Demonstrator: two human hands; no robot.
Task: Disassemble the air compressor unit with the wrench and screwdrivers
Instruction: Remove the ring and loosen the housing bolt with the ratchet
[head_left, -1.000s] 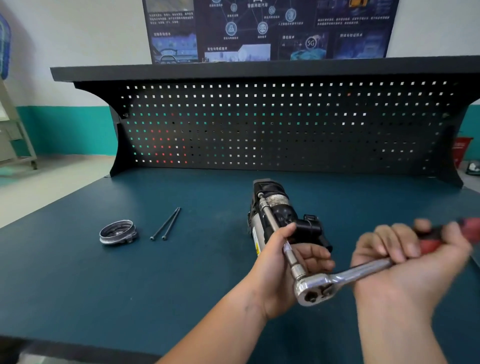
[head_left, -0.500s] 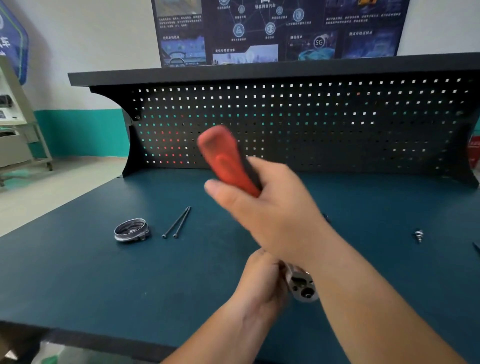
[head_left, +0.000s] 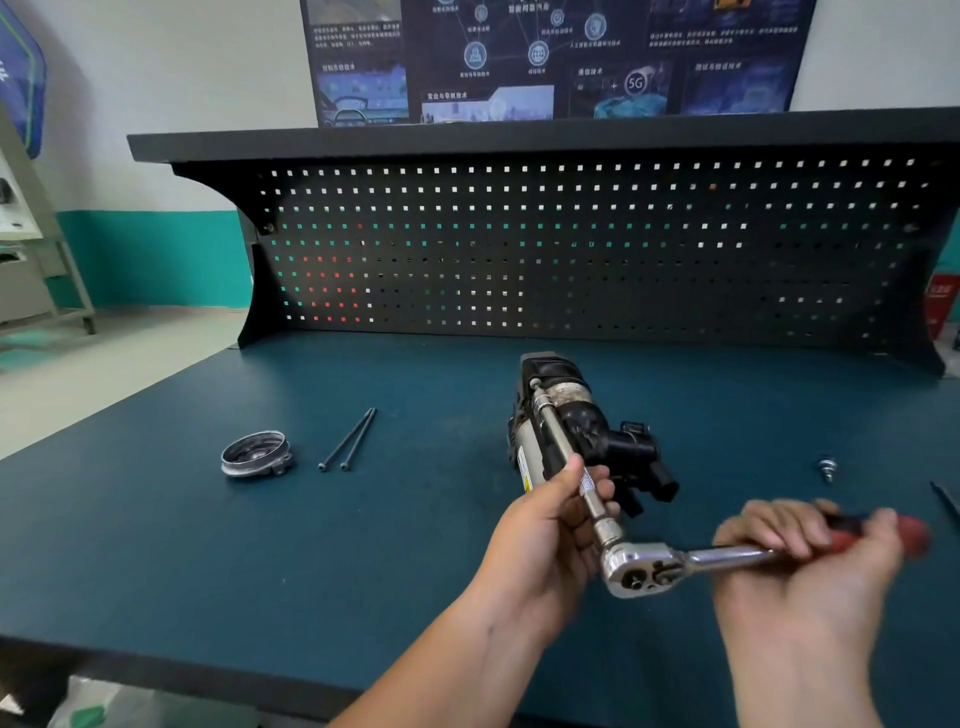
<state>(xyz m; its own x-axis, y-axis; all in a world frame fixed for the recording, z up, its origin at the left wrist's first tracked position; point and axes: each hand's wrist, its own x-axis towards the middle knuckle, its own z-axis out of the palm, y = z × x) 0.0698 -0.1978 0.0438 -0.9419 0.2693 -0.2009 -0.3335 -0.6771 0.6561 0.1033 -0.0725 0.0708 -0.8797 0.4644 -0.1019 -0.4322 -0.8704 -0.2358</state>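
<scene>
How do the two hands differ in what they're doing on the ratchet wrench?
The left hand pinches the extension bar near the compressor; the right hand grips the red handle. The left hand looks sharp, the right hand motion-blurred. Both hold the same ratchet wrench.

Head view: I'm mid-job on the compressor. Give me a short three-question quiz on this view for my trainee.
1. Multiple choice: what does the right hand grip? A) the ratchet wrench, by its red handle; B) a loose screwdriver; C) the metal ring.
2. True or false: the two long bolts lie to the right of the compressor.
3. Short answer: which hand holds the wrench's extension bar?

Key: 1 is A. 2 is false: they lie to its left. 3 is the left hand.
</scene>
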